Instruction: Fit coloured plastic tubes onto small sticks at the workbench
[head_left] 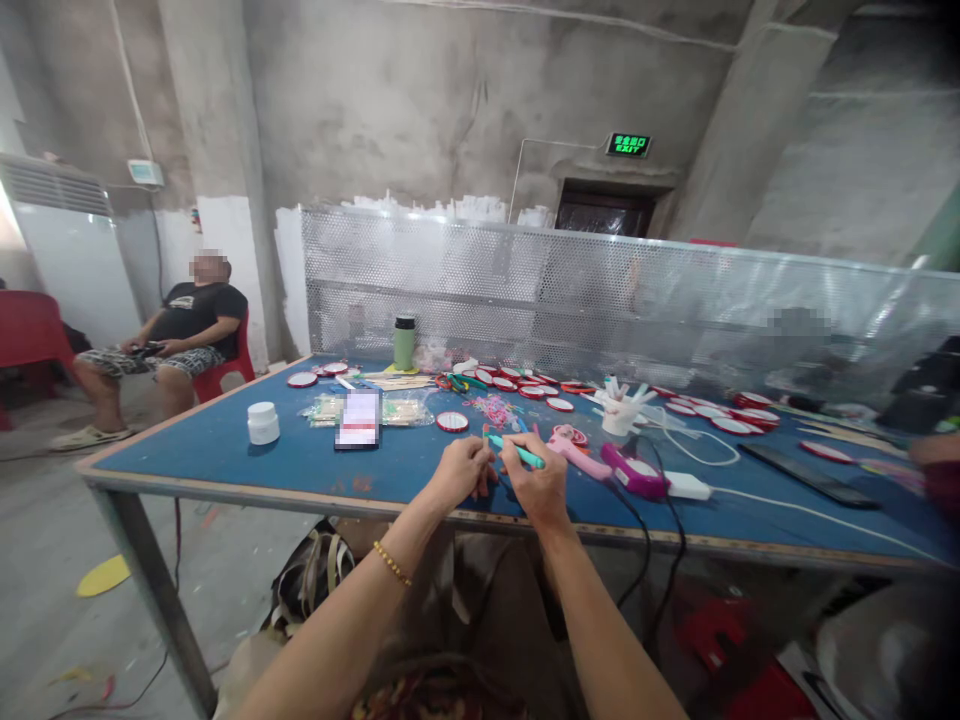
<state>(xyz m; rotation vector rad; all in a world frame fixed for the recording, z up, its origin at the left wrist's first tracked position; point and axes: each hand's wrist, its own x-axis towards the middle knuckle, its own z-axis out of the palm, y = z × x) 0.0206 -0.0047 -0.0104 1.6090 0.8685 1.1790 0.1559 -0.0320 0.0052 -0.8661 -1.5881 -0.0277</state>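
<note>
Head view. All places are taken from the phone (358,421) on the blue table (202,453). A teal marker pen (531,456) is held to the right of the phone, just above the table's near edge. It is gripped by the right hand (538,482), the barrel pinched between thumb and fingers as for writing, rear end left showing. A small strip (486,434) is pinched upright by the left hand (465,468), between phone and pen; most of it is hidden by the fingers, and whether the pen's tip touches it cannot be told.

Handling, as judged: the pen is probably light and stiff, its smooth barrel apt to turn if loosely held; it is best taken low, close to the tip. The strip seems thin, light and fairly rigid; it is best pinched at its lower end, with the upper face left free.

Also noted: a white jar (263,424) is set left of the phone; a red-rimmed disc (453,422) is laid just right of it; a pink tool (583,457) is placed farther right, past the hands.
</note>
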